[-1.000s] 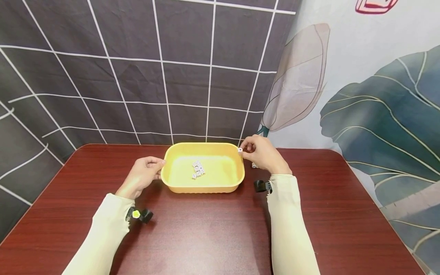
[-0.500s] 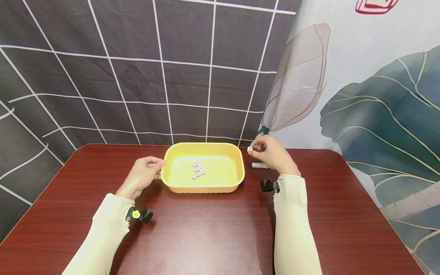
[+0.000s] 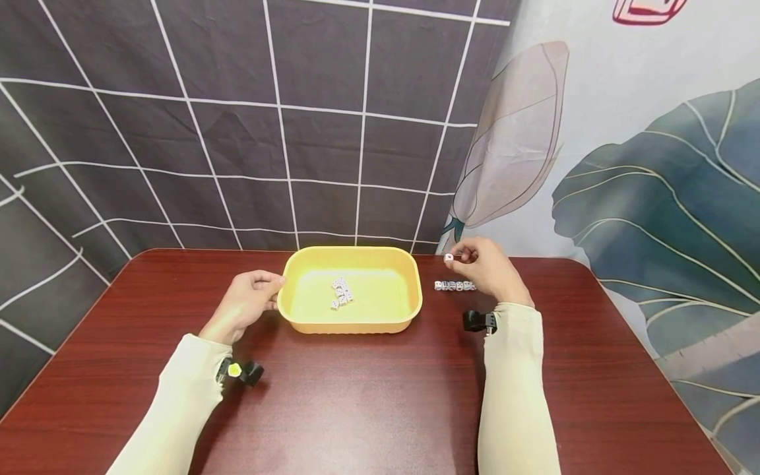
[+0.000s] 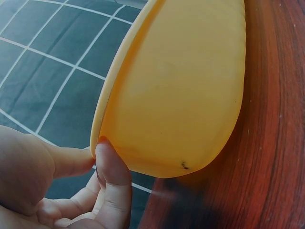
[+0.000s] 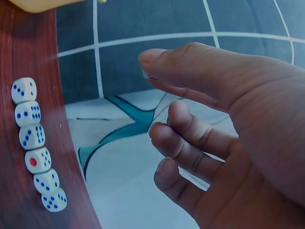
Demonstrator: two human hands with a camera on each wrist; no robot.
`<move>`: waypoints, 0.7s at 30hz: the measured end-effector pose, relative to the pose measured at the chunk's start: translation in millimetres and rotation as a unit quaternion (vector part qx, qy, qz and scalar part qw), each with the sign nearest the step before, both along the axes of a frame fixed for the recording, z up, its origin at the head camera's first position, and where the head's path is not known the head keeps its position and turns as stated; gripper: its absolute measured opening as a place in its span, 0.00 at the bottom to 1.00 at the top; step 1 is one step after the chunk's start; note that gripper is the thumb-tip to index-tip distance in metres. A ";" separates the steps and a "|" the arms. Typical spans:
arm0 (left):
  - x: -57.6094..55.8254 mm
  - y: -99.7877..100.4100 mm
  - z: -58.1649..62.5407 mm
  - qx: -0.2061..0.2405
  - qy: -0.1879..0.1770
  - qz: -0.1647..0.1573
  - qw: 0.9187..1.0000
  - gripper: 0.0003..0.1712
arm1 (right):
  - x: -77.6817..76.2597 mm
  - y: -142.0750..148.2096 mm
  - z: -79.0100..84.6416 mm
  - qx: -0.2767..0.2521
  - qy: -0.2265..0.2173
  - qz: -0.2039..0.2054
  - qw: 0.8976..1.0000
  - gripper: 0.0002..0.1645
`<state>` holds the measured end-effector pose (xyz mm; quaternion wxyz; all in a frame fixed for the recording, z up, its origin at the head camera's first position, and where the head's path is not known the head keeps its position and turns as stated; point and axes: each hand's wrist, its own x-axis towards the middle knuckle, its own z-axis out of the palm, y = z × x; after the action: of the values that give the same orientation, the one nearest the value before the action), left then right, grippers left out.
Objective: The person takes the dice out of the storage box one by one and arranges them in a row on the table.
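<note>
My left hand [image 3: 245, 300] pinches the left rim of a yellow plastic tub [image 3: 350, 327], thumb and a finger on either side of its lip, as the left wrist view confirms. Several white dice [image 3: 342, 291] lie loosely together on the tub's floor. Between thumb and forefinger my right hand [image 3: 488, 267] holds one white die [image 3: 448, 258], raised above the table to the right of the tub. In the right wrist view that die is mostly hidden by the thumb. Below this hand stands a straight row of several dice [image 5: 37, 160], touching side by side, with blue and red pips.
The reddish-brown wooden table [image 3: 356, 402] carries everything. Behind its far edge hangs a dark cloth with a white grid [image 3: 320, 152], and a leaf-patterned cloth [image 3: 653, 198] is at the right.
My right hand has moved rightward with the die, from beside the tub's right rim to above the row of dice, leaving more of the row visible. The left hand and tub stay put.
</note>
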<state>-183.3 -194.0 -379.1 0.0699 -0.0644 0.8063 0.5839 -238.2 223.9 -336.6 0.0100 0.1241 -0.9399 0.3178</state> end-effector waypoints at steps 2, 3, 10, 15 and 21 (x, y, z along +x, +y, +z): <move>-0.1 -0.1 0.0 0.002 0.001 0.000 1.000 0.21 | 0.0 3.2 -0.9 0.002 0.002 -0.003 1.000 0.07; -0.2 -0.1 0.0 0.003 0.001 0.000 1.000 0.21 | -0.3 4.9 -1.8 0.003 0.004 -0.005 1.000 0.07; 0.8 1.3 1.4 0.011 0.004 -0.005 1.000 0.21 | 0.0 16.3 -6.5 0.012 0.012 -0.020 1.000 0.07; 0.6 1.1 0.8 0.011 0.002 -0.005 1.000 0.22 | 0.6 24.9 -9.9 0.017 0.012 -0.028 0.999 0.08; 0.5 1.2 1.9 0.007 0.000 -0.004 1.000 0.22 | 0.4 34.0 -15.2 0.017 0.011 -0.039 0.999 0.07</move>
<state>-182.8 -192.8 -377.2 0.0728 -0.0608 0.8024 0.5892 -237.8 257.9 -351.8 0.0306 0.0912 -0.9490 0.3002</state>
